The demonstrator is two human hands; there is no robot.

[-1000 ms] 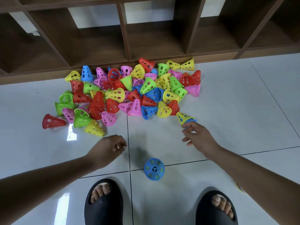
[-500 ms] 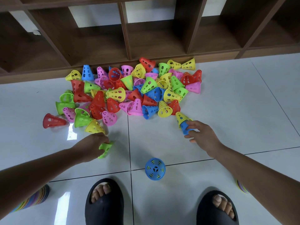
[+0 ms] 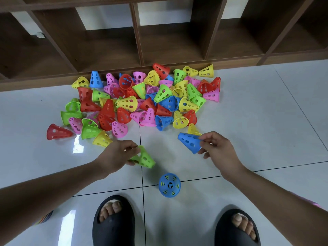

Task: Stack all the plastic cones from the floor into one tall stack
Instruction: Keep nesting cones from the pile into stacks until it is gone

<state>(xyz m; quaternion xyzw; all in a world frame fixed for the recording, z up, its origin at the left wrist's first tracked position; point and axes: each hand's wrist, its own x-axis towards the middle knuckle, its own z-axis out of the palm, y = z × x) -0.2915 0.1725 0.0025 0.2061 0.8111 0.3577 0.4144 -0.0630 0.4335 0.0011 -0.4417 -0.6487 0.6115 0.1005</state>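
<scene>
Cones (image 3: 140, 103) lay in 1 broad, many-coloured heap on the white floor (image 3: 257, 112), hard against the base of the brown shelf unit (image 3: 159, 41) and well beyond the stack. That stack (image 3: 169, 187) was my landmark: a blue cone on top with yellow showing through its holes, standing upright on the tile just ahead of my 2 black slippers (image 3: 113, 222), so at least 2 cones were nested there, and almost everything else was not yet done. I judged it stood that close to my feet so both arms could feed it without my moving.

My right hand (image 3: 218, 150) was beyond the stack and to its right, nearer the heap, holding a blue cone (image 3: 190, 142) clear of the floor. Thumb and forefinger pinched its wide rim, the other fingers half curled, the narrow tip pointing away to the left; I held it by the rim, I think, so the open mouth could be turned down over the stack.

My left hand (image 3: 115, 157) was beyond the stack and to its left, closed on a green cone (image 3: 144, 158) with fingertips gripping its narrow end and the wide mouth facing down towards the stack. It was nearer the stack than the blue one, so I reckoned it would go on first.

A yellow cone (image 3: 192, 129) lay just behind the blue one.
</scene>
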